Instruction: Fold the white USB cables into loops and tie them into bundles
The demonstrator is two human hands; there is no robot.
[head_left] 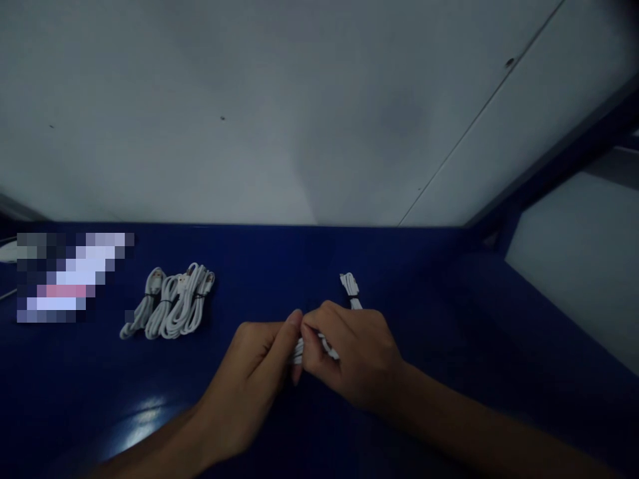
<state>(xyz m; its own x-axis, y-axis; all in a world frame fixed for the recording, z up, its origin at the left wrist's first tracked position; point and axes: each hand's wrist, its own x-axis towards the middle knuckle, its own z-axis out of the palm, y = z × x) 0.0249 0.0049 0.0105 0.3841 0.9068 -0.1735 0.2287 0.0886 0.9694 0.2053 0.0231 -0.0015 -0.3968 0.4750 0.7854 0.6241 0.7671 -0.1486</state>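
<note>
My left hand [262, 356] is closed around a coiled white cable [298, 351], with the thumb on top. My right hand [352, 349] meets it from the right, its thumb and index finger pinched together at the left thumb tip. Part of the white coil also shows inside the curl of the right fingers. Most of the held cable is hidden by the hands, and whether a tie is in the pinch cannot be made out. Just beyond my right hand lies another white cable bundle [350, 285] with a dark tie round it.
Several tied white cables [184, 306] lie side by side on the blue table [279, 266], left of my hands. A blurred-out bright item [80, 273] sits at the far left. A pale wall panel [249, 133] rises behind the table, and a blue frame [554, 159] runs along the right.
</note>
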